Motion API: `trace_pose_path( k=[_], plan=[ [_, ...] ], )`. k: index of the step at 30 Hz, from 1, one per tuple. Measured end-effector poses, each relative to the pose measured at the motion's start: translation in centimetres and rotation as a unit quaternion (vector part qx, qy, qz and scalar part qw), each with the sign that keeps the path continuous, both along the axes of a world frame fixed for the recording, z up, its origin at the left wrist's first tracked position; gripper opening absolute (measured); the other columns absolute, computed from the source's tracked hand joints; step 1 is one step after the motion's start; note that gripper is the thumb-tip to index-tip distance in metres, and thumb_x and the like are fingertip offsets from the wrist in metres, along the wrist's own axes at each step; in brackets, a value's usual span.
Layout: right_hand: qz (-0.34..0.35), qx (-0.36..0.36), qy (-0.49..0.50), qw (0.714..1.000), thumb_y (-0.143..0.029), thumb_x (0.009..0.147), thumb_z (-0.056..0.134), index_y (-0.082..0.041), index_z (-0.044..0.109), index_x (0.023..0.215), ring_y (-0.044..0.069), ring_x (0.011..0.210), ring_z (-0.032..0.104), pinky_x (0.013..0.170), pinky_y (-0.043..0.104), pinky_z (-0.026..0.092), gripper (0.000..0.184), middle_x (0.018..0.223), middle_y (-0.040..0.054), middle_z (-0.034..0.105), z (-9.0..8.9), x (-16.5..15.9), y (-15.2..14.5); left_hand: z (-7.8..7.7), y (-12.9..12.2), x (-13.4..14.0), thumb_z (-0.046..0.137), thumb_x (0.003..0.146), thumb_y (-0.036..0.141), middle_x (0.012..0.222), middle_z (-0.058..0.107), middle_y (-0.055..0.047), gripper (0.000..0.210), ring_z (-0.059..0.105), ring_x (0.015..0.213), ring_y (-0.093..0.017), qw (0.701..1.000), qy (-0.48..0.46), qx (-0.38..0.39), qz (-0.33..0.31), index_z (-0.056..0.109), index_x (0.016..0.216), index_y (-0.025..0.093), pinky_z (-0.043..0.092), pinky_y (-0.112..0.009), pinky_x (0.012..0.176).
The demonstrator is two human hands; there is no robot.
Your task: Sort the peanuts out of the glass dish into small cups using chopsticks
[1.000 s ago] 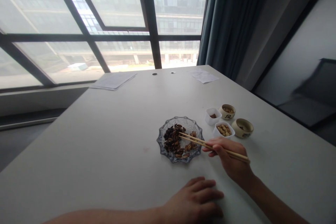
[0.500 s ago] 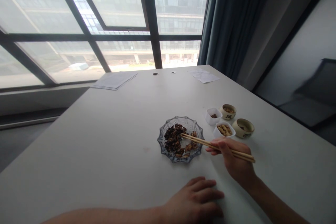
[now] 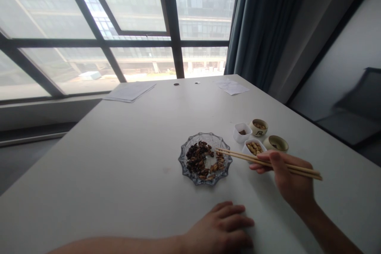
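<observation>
My right hand grips a pair of wooden chopsticks. Their tips reach over the right side of a scalloped glass plate; whether anything is between the tips I cannot tell. Dark brown, seed-like pieces lie heaped on the plate's left side, with lighter brown ones along its right. My left hand rests palm down on the table in front of the plate, fingers apart and holding nothing.
Right of the plate stand a white cup with dark bits, a white cup of tan, peanut-like pieces, and two beige bowls, one behind and one nearer. Paper sheets lie on the white table's far end.
My right hand has moved right with the chopsticks, drawing their tips from the dark heap toward the plate's right side. The left hand has stayed in place.
</observation>
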State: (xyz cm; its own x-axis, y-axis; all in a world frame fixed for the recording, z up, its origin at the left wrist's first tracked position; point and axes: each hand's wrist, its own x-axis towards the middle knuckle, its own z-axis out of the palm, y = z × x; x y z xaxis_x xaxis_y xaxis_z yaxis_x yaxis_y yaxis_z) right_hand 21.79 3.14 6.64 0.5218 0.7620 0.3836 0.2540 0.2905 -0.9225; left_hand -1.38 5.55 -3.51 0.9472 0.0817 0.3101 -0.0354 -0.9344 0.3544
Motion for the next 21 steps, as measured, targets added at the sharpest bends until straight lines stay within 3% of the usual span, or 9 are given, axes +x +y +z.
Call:
trace_pose_path(
  k=[9, 16, 21],
  plan=[
    [0.096, -0.054, -0.072, 0.991, -0.051, 0.099, 0.070, -0.019, 0.082, 0.078, 0.021, 0.056, 0.077, 0.056, 0.028, 0.066, 0.040, 0.072, 0.0080, 0.081, -1.0, -0.7, 0.7, 0.3, 0.1, 0.0, 0.054, 0.112, 0.043, 0.155, 0.061, 0.003, 0.025, 0.049, 0.151, -0.022, 1.000, 0.016, 0.010, -0.005, 0.066, 0.126, 0.027, 0.031, -0.038, 0.129],
    [0.065, -0.038, -0.034, 0.997, -0.055, 0.094, 0.074, -0.019, 0.083, 0.082, 0.024, 0.057, 0.078, 0.055, 0.030, 0.067, 0.039, 0.071, 0.0078, 0.081, -1.5, -1.1, 0.5, 0.6, 0.0, 0.0, 0.056, 0.111, 0.042, 0.155, 0.061, 0.002, 0.024, 0.048, 0.151, -0.022, 1.000, 0.016, 0.010, -0.004, 0.067, 0.125, 0.026, 0.031, -0.038, 0.130],
    [0.002, -0.015, -0.030, 0.999, -0.058, 0.092, 0.076, -0.019, 0.083, 0.085, 0.025, 0.058, 0.079, 0.055, 0.033, 0.068, 0.040, 0.070, 0.0074, 0.081, 0.5, -0.1, 0.0, 0.6, 0.1, -0.1, 0.058, 0.110, 0.043, 0.152, 0.063, 0.002, 0.024, 0.049, 0.150, -0.021, 1.000, 0.015, 0.001, -0.004, 0.067, 0.124, 0.026, 0.030, -0.037, 0.130]
  ],
)
